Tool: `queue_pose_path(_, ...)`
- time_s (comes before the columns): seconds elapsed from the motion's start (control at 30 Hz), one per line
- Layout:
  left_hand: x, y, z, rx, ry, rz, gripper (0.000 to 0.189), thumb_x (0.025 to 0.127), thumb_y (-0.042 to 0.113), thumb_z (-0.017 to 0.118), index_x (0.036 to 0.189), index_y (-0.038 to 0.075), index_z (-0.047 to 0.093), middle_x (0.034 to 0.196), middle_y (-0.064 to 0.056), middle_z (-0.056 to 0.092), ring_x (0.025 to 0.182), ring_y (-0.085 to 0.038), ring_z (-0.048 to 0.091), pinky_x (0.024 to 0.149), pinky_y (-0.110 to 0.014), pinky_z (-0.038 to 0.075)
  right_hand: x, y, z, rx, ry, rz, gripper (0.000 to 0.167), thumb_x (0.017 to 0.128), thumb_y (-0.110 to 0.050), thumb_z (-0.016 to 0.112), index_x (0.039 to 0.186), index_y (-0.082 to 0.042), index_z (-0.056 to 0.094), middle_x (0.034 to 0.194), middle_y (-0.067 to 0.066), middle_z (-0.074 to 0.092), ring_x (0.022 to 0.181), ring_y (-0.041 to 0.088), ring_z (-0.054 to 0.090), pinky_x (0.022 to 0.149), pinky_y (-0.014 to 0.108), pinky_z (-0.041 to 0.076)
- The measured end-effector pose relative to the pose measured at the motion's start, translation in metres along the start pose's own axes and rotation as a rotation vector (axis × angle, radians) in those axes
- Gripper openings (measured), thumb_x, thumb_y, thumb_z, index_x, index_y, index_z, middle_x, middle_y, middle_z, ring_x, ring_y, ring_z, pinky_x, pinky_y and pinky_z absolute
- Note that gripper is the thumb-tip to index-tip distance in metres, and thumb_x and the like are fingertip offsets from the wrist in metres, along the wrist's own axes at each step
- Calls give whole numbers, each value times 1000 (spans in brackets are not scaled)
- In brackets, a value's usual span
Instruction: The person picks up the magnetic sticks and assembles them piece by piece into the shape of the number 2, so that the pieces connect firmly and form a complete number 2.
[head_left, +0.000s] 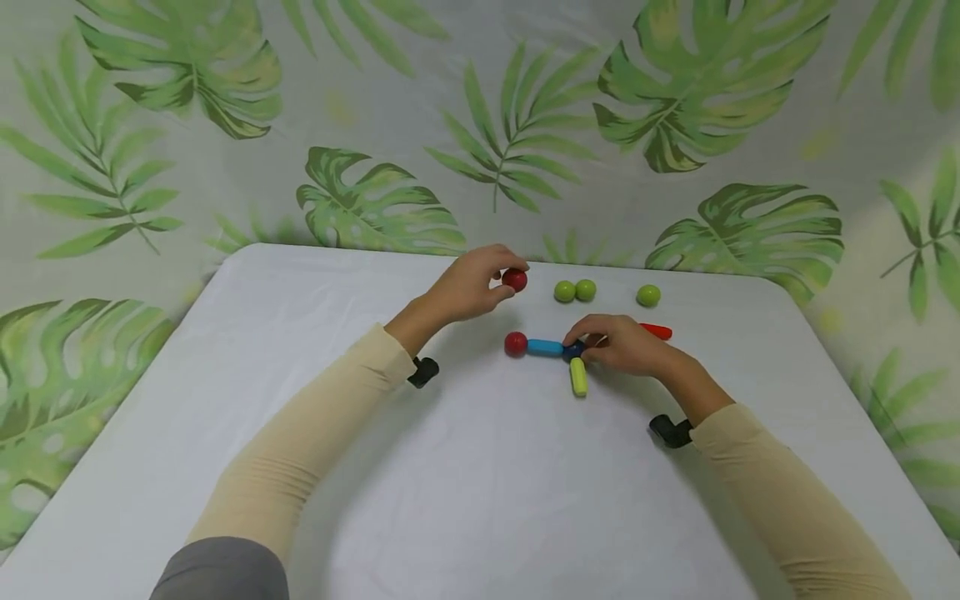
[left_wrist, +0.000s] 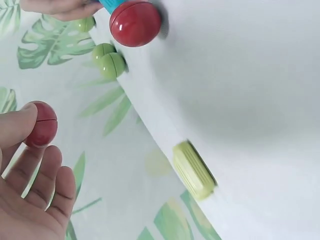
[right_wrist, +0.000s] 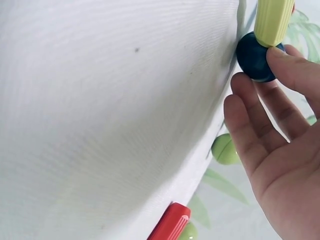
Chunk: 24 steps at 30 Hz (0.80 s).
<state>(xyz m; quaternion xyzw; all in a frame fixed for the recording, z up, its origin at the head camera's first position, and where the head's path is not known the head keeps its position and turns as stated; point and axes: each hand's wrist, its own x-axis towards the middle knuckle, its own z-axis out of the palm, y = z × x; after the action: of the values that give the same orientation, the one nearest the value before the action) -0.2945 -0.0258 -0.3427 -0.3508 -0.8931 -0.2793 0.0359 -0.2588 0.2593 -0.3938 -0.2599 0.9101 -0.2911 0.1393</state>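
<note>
Raised over the table's far part, my left hand (head_left: 471,285) pinches a red ball (left_wrist: 44,125) between thumb and fingers. My right hand (head_left: 628,346) holds a dark blue ball (right_wrist: 256,59) with thumb and fingertips. A light blue stick (head_left: 545,347) links that ball to a second red ball (head_left: 515,343) on its left. From the blue ball a yellow-green stick (head_left: 578,377) points toward the near side. Part of the blue ball is hidden by my right fingers in the head view.
Two green balls (head_left: 575,290) touch near the table's far edge, and another green ball (head_left: 648,295) sits to their right. A red stick (head_left: 657,332) lies behind my right hand. In the left wrist view, a separate yellow-green stick (left_wrist: 194,170) lies by the white table's edge.
</note>
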Motion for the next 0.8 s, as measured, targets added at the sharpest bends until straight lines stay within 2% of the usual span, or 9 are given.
queue_pose_path(0.23,-48,-2,-4,-118,0,0,34,92,9,68,126,7,65,125,-6,65,106,-20,64,93,-38,54,-1,-1,-1,-8,2,4,29,90,2,65,115,-12,70,122,13,68,106,29,66,93,46,56)
queue_pose_path(0.43,-97,-1,-6,-175,-28,23,34,89,7,71,123,6,66,123,-6,67,103,-20,65,86,-39,56,0,-4,-2,-8,1,25,32,91,1,65,119,-14,69,125,12,67,108,29,66,92,45,57)
queue_pose_path(0.53,-116,-2,-7,-201,-39,20,32,89,6,71,121,7,67,121,-4,67,102,-18,64,84,-38,56,1,-4,-3,-10,0,26,32,91,0,65,120,-14,69,125,11,67,109,29,66,91,44,57)
queue_pose_path(0.67,-127,-8,-4,-215,-55,7,31,88,6,71,119,9,67,119,-2,68,102,-16,64,85,-37,56,1,-3,-3,-6,-4,12,32,91,0,65,120,-13,69,126,13,67,109,31,67,91,44,57)
queue_pose_path(0.8,-115,-11,6,-207,-78,-4,34,89,8,72,123,6,66,119,-4,67,104,-18,64,89,-37,56,1,-1,-2,10,-6,-6,31,91,3,64,119,-10,69,125,16,67,110,34,67,93,47,56)
